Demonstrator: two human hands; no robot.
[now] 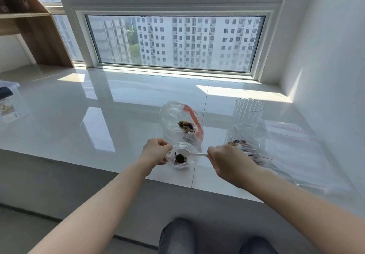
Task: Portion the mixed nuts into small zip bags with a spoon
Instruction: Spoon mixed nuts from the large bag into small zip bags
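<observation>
My left hand (156, 151) pinches the rim of a small clear zip bag (189, 162) and holds its mouth open near the front edge of the sill. A little dark nut mix (180, 158) lies inside it. My right hand (229, 162) grips the handle of a white plastic spoon (192, 153), whose bowl is inside the small bag's mouth. Just behind stands a larger clear bag (177, 115) with an orange zip strip, holding mixed nuts (186, 126). To the right another clear bag (248, 135) with nuts leans against a glass.
A ribbed clear glass (249, 110) stands at the right. Flat empty zip bags (300, 151) lie beyond my right hand towards the wall. A clear plastic box (8, 101) sits at the far left. The white glossy sill (98, 115) ends at a front edge near my knees.
</observation>
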